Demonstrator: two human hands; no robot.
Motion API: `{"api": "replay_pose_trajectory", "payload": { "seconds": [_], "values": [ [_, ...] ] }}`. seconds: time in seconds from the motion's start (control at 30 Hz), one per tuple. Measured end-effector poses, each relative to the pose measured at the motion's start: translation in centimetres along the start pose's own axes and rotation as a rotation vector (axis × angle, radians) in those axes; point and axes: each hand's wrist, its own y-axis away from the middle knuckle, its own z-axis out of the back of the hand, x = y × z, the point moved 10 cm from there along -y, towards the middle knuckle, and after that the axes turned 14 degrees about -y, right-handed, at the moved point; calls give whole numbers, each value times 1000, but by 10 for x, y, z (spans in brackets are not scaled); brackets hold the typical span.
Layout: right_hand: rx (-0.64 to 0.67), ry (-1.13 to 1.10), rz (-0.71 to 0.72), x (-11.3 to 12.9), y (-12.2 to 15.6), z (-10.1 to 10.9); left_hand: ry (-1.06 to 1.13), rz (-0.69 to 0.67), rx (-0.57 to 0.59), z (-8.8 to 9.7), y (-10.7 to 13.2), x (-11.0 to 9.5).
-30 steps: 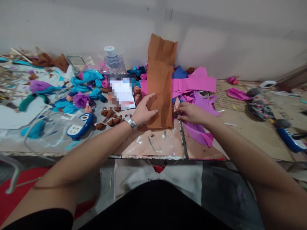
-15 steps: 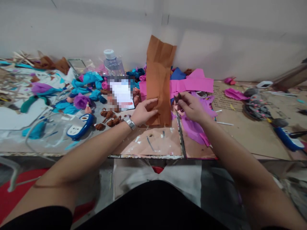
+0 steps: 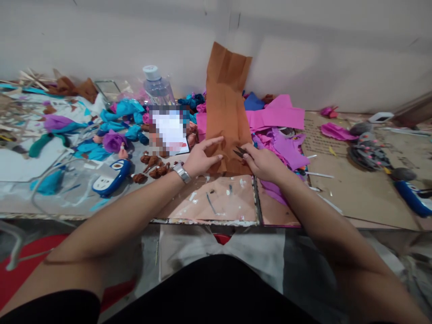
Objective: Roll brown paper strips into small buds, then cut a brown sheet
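A long strip of brown crepe paper (image 3: 227,105) lies on the table, its far end standing up against the wall. My left hand (image 3: 199,158) rests on the paper's near left edge, thumb and forefinger spread and holding nothing. In my right hand (image 3: 265,164), fingers closed, is a pair of small dark snips (image 3: 240,152). Their two pointed blades are slightly parted and lie over the near part of the brown paper, facing my left hand. The snips' handles are hidden in the palm. A pink paper strip (image 3: 278,118) passes beneath the brown one.
Left of the paper are a phone (image 3: 170,130), a clear bottle (image 3: 158,87), brown twisted paper pieces (image 3: 158,171), a purple paper flower (image 3: 114,141) and a blue-and-white power socket (image 3: 111,177). Purple paper (image 3: 288,146) and a cardboard sheet (image 3: 340,180) lie on the right.
My right hand with the snips has moved left and slightly down, from beside the brown paper onto it. The paper's near right side now spreads wider. My left hand has stayed put.
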Motion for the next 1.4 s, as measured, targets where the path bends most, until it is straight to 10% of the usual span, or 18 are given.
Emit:
{"api": "replay_pose_trajectory", "payload": {
  "seconds": [0.63, 0.87, 1.4],
  "values": [
    [202, -1598, -427, 24, 32, -71, 171, 50, 36, -9, 8, -1],
    [69, -1621, -382, 8, 26, -77, 145, 7, -66, 4, 3, 1],
    [309, -1771, -417, 31, 40, -95, 126, -66, -101, 8, -1, 9]
  ]
}}
